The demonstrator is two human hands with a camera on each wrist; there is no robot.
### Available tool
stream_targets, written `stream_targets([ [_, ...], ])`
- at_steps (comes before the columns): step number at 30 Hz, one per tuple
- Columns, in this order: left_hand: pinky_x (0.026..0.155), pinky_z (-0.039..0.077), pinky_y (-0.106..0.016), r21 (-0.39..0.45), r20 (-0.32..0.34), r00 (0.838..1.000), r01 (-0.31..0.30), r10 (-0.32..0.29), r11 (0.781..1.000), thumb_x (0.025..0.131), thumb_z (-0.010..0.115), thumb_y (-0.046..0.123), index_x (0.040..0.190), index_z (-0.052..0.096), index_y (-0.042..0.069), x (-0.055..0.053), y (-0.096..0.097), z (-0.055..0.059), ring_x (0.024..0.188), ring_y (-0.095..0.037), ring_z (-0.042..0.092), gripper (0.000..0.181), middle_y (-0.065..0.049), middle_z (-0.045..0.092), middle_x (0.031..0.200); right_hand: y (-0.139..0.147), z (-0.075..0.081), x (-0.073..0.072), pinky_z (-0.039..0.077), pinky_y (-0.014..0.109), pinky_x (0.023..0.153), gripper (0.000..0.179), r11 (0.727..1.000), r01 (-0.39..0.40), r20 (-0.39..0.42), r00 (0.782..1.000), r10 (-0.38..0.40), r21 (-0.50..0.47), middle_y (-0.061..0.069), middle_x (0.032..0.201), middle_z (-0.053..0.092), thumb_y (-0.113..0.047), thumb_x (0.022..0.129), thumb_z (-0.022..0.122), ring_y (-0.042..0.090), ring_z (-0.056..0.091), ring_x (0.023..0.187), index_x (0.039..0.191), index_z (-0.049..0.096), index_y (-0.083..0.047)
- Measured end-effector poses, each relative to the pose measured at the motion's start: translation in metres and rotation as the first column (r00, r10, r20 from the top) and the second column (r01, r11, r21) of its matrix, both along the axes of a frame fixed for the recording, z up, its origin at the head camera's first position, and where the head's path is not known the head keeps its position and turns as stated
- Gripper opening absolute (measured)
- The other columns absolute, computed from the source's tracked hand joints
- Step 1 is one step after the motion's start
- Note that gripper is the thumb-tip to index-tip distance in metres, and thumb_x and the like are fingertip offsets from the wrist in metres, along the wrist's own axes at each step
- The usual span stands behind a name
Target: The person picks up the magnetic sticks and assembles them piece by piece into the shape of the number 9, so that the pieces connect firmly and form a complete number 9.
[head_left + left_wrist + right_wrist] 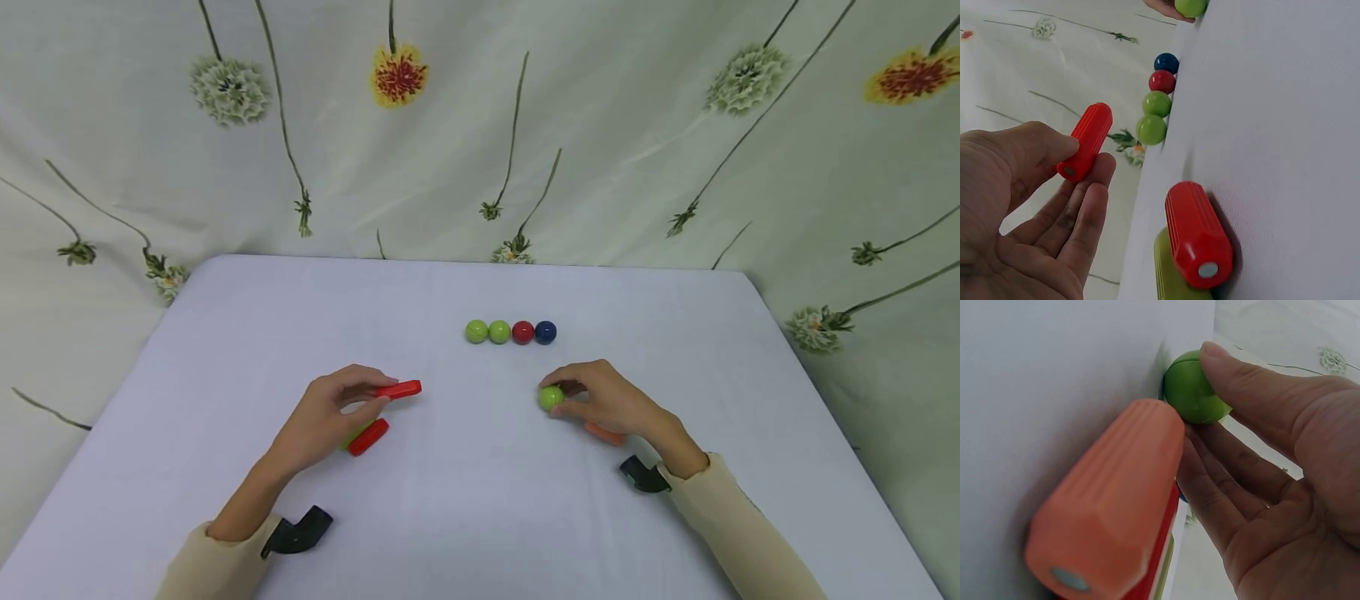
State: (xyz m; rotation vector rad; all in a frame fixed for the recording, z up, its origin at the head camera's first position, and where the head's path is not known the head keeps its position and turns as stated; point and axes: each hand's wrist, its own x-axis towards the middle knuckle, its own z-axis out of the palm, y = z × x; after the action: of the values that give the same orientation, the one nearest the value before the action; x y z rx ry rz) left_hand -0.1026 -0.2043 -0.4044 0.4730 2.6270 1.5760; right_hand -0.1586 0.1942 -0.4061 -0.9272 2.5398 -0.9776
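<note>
My left hand [330,412] pinches a red ridged rod [1088,140] between thumb and fingertips, raised above the table. The rod has a grey round spot in its end. Below that hand lie a second red rod [1197,231] and a yellow-green rod [1175,272], side by side. My right hand [603,396] pinches a green ball [1191,387] with thumb and fingers; whether the ball touches the table I cannot tell. An orange rod [1113,494] lies on the table just beneath the right hand, partly hidden by it in the head view.
Farther back, a row of balls runs left to right: two green balls [487,332], a red ball [522,332] and a blue ball [546,332]. The white-covered table [465,517] meets a flower-patterned cloth [450,167] behind. A black device [300,531] sits at each wrist.
</note>
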Motion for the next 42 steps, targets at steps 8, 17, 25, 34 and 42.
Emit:
stream_targets([
  [8,0.086,0.055,-0.025,-0.001,0.055,0.998,0.028,-0.027,1.0,0.093,0.071,0.009,0.115,0.073,0.018,-0.015,0.033,0.007,0.102,-0.02,0.072,0.024,-0.003,0.071,0.117,0.0,0.002,-0.001,0.056,0.036,0.091,0.035,1.0,0.0,-0.012,1.0,0.0,0.007,0.003,0.115,0.071,-0.014,0.088,0.077,0.017,0.068,0.101,0.121,0.069,-0.006],
  [17,0.09,0.054,-0.041,0.014,0.086,0.991,0.102,-0.103,0.995,0.094,0.069,0.011,0.116,0.073,0.019,-0.034,0.074,0.008,0.101,-0.016,0.07,0.024,0.001,0.071,0.116,0.0,0.0,-0.002,0.055,0.035,0.092,0.036,1.0,-0.005,-0.032,0.999,0.005,0.003,0.003,0.116,0.071,-0.013,0.088,0.077,0.017,0.068,0.102,0.122,0.069,-0.006],
  [25,0.089,0.057,-0.034,0.027,0.075,0.982,0.17,-0.171,0.985,0.091,0.07,0.004,0.114,0.072,0.008,-0.041,0.103,0.003,0.097,-0.019,0.07,0.024,-0.008,0.072,0.114,-0.005,-0.003,-0.005,0.055,0.033,0.092,0.036,1.0,-0.01,-0.032,0.999,0.01,0.011,0.001,0.117,0.071,-0.013,0.087,0.078,0.015,0.069,0.101,0.122,0.068,-0.007],
  [34,0.087,0.057,-0.03,0.027,0.115,0.972,0.201,-0.203,0.979,0.09,0.069,0.002,0.112,0.071,0.006,-0.042,0.127,-0.009,0.095,-0.018,0.071,0.022,-0.009,0.071,0.113,-0.005,-0.001,-0.004,0.055,0.034,0.092,0.035,1.0,-0.016,-0.027,1.0,0.017,0.011,0.002,0.116,0.071,-0.013,0.088,0.077,0.015,0.069,0.101,0.121,0.068,-0.007],
  [42,0.087,0.057,-0.028,0.025,0.108,0.971,0.213,-0.215,0.977,0.092,0.068,0.003,0.114,0.071,0.006,-0.039,0.138,-0.023,0.095,-0.017,0.07,0.023,-0.009,0.071,0.113,-0.002,-0.001,-0.001,0.055,0.037,0.092,0.035,1.0,0.007,-0.024,1.0,-0.006,0.013,0.003,0.116,0.071,-0.011,0.088,0.077,0.017,0.07,0.101,0.121,0.068,-0.005],
])
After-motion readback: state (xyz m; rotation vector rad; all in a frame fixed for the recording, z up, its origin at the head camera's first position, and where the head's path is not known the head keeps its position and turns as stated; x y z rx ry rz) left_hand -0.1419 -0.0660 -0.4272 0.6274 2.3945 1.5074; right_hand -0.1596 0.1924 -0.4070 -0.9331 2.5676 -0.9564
